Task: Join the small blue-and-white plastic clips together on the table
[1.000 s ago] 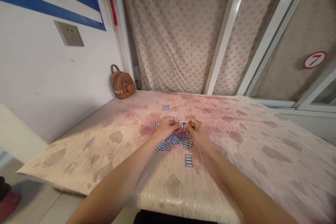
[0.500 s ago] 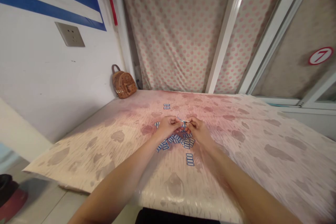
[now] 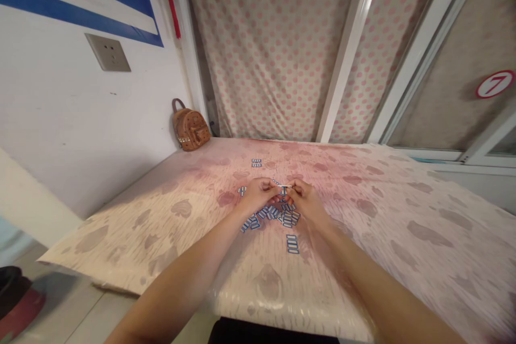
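Note:
Between my two hands is a thin, flat white piece [image 3: 284, 186], seen nearly edge-on. My left hand [image 3: 261, 193] pinches its left end with thumb and fingers, and my right hand [image 3: 302, 193] pinches the right end. Below and around the hands lies a loose pile of small blue-and-white flat pieces [image 3: 269, 212], partly hidden by the fingers. Nearer me, a separate blue-and-white group [image 3: 292, 244] lies on the table. Another small group [image 3: 257, 163] lies beyond my hands, and a few pieces [image 3: 242, 191] show just left of my left wrist.
The table [image 3: 169, 236] wears a glossy patterned cover. A small brown backpack [image 3: 192, 129] leans at the far left corner by the wall. A dotted curtain [image 3: 274, 54] hangs behind the table. A dark and red object [image 3: 18, 298] stands on the floor at left.
Both hands keep their pinch on the thin white piece in almost the same place. The whole view has shifted very slightly; the pieces on the table lie as before.

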Demonstrator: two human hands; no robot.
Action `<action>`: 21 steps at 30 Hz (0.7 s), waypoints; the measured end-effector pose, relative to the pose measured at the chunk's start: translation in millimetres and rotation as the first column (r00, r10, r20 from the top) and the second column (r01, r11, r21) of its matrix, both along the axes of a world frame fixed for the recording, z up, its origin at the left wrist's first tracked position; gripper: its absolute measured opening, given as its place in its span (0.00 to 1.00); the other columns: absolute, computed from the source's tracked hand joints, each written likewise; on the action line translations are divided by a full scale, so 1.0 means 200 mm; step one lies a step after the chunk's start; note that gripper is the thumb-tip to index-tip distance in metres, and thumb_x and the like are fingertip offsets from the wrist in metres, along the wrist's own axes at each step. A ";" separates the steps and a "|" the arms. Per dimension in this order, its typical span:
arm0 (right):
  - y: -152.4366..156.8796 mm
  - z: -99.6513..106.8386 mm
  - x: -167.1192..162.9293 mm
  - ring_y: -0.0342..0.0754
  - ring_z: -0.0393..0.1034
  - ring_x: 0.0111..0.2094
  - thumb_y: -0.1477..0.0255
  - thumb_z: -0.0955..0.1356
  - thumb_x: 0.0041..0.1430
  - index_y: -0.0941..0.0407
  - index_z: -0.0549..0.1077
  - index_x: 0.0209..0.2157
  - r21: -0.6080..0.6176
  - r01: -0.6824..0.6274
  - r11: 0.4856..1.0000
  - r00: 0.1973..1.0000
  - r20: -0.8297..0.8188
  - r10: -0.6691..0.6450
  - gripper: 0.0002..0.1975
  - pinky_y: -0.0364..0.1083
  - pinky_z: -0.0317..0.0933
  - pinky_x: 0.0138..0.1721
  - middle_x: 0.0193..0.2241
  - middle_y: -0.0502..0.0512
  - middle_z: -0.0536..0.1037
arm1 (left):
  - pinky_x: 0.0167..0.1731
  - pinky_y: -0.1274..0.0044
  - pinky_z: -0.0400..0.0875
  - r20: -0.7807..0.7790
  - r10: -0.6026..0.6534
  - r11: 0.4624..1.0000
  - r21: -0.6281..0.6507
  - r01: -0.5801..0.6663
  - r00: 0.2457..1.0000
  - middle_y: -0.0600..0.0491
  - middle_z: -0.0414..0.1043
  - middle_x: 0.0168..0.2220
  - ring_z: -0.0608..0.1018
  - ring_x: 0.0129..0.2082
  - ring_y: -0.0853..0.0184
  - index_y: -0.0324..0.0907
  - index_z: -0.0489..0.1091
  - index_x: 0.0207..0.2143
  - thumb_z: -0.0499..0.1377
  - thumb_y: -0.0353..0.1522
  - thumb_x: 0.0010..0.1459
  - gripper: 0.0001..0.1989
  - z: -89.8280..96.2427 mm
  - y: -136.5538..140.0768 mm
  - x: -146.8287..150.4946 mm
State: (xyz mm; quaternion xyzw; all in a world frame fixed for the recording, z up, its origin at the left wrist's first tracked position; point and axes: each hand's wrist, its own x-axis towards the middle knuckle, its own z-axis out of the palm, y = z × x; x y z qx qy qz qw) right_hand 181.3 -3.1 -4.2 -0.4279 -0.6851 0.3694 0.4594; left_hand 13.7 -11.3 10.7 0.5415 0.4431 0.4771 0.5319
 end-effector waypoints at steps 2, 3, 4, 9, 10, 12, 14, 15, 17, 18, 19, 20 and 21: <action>0.00 0.00 0.00 0.44 0.68 0.20 0.64 0.64 0.55 0.53 0.67 0.29 0.005 0.002 1.000 1.000 0.002 -0.002 0.07 0.41 0.58 0.22 0.20 0.48 0.74 | 0.23 0.82 0.67 -0.001 0.001 1.000 0.002 -0.001 1.000 0.53 0.76 0.23 0.74 0.20 0.73 0.36 0.71 0.26 0.68 0.34 0.52 0.11 -0.01 0.00 0.00; 0.00 0.00 0.00 0.44 0.68 0.20 0.64 0.64 0.55 0.53 0.67 0.29 0.008 0.002 1.000 1.000 0.003 -0.002 0.08 0.41 0.58 0.22 0.20 0.48 0.74 | 0.23 0.82 0.67 0.000 0.003 1.000 0.003 -0.003 1.000 0.53 0.76 0.23 0.74 0.20 0.73 0.36 0.71 0.26 0.68 0.34 0.52 0.11 -0.01 0.01 0.00; 0.00 0.00 0.00 0.44 0.68 0.20 0.64 0.64 0.55 0.53 0.67 0.29 0.013 0.002 1.000 1.000 0.003 -0.002 0.08 0.42 0.58 0.22 0.20 0.48 0.74 | 0.23 0.82 0.67 0.003 0.005 1.000 0.003 -0.005 1.000 0.53 0.76 0.23 0.74 0.20 0.73 0.36 0.71 0.26 0.68 0.34 0.52 0.11 -0.01 0.01 0.00; 0.00 0.00 0.00 0.44 0.68 0.20 0.64 0.64 0.55 0.53 0.68 0.29 0.017 -0.005 1.000 1.000 -0.001 0.005 0.07 0.42 0.58 0.22 0.20 0.48 0.74 | 0.23 0.82 0.67 0.007 -0.011 1.000 0.009 0.011 1.000 0.53 0.75 0.22 0.74 0.19 0.74 0.36 0.71 0.26 0.68 0.34 0.52 0.11 -0.02 0.01 0.00; 0.00 0.00 0.00 0.44 0.68 0.20 0.64 0.64 0.55 0.53 0.68 0.29 0.017 -0.004 1.000 1.000 0.001 0.004 0.07 0.42 0.58 0.22 0.20 0.48 0.74 | 0.22 0.83 0.67 0.002 -0.011 1.000 0.009 0.011 1.000 0.53 0.75 0.22 0.74 0.19 0.74 0.36 0.71 0.26 0.67 0.34 0.52 0.11 -0.02 0.01 0.00; 0.00 0.00 0.00 0.44 0.68 0.20 0.65 0.64 0.55 0.53 0.68 0.29 0.016 -0.001 1.000 1.000 0.007 0.001 0.07 0.42 0.58 0.22 0.20 0.48 0.74 | 0.23 0.83 0.67 -0.003 -0.009 1.000 0.009 0.009 1.000 0.53 0.75 0.23 0.74 0.19 0.74 0.36 0.71 0.27 0.67 0.35 0.52 0.11 -0.02 0.01 0.00; 0.00 0.00 0.00 0.44 0.69 0.20 0.65 0.64 0.56 0.53 0.68 0.30 0.013 0.000 1.000 1.000 0.010 0.000 0.07 0.41 0.58 0.22 0.20 0.48 0.74 | 0.23 0.82 0.68 -0.004 -0.011 1.000 0.013 0.011 1.000 0.53 0.75 0.23 0.75 0.20 0.74 0.36 0.71 0.27 0.68 0.35 0.52 0.12 -0.02 0.01 0.00; 0.00 0.00 0.00 0.44 0.69 0.20 0.65 0.64 0.56 0.53 0.68 0.30 0.012 0.000 1.000 1.000 0.009 0.000 0.07 0.42 0.58 0.22 0.20 0.47 0.74 | 0.23 0.82 0.68 -0.004 -0.012 1.000 0.014 0.012 1.000 0.53 0.76 0.23 0.75 0.20 0.73 0.36 0.71 0.27 0.68 0.36 0.51 0.13 -0.02 0.01 0.00; 0.00 0.00 0.00 0.44 0.69 0.20 0.65 0.64 0.56 0.53 0.67 0.29 0.011 -0.003 1.000 1.000 0.009 0.003 0.07 0.42 0.58 0.22 0.20 0.48 0.74 | 0.23 0.82 0.68 -0.006 -0.015 1.000 0.017 0.015 1.000 0.53 0.75 0.23 0.75 0.20 0.73 0.36 0.71 0.27 0.69 0.37 0.50 0.14 -0.02 0.01 -0.01; 0.00 0.00 0.00 0.44 0.69 0.20 0.65 0.64 0.56 0.53 0.67 0.29 0.011 -0.004 1.000 1.000 0.011 0.004 0.07 0.42 0.58 0.22 0.20 0.48 0.74 | 0.23 0.82 0.67 -0.007 -0.016 1.000 0.019 0.017 1.000 0.53 0.75 0.23 0.75 0.20 0.73 0.36 0.71 0.27 0.69 0.38 0.50 0.14 -0.03 0.02 -0.01; 0.00 0.00 0.00 0.44 0.68 0.20 0.65 0.64 0.56 0.53 0.67 0.29 0.010 -0.003 1.000 1.000 0.014 0.003 0.07 0.42 0.58 0.23 0.20 0.48 0.74 | 0.23 0.82 0.67 -0.008 -0.017 1.000 0.022 0.018 1.000 0.53 0.75 0.23 0.75 0.20 0.73 0.36 0.71 0.27 0.69 0.39 0.49 0.15 -0.03 0.02 -0.01; 0.00 0.00 0.00 0.44 0.68 0.20 0.65 0.64 0.56 0.53 0.67 0.29 0.010 -0.002 1.000 1.000 0.016 0.001 0.07 0.42 0.59 0.23 0.20 0.47 0.74 | 0.23 0.82 0.67 -0.007 -0.019 1.000 0.024 0.019 1.000 0.53 0.75 0.23 0.75 0.20 0.73 0.36 0.72 0.27 0.69 0.39 0.49 0.15 -0.03 0.02 -0.01; 0.00 0.00 0.00 0.44 0.68 0.20 0.65 0.64 0.56 0.53 0.67 0.29 0.009 -0.001 1.000 1.000 0.017 0.001 0.07 0.42 0.59 0.23 0.20 0.47 0.74 | 0.23 0.82 0.68 -0.006 -0.020 0.999 0.026 0.020 1.000 0.53 0.76 0.23 0.75 0.20 0.73 0.36 0.72 0.27 0.69 0.40 0.49 0.16 -0.04 0.02 -0.01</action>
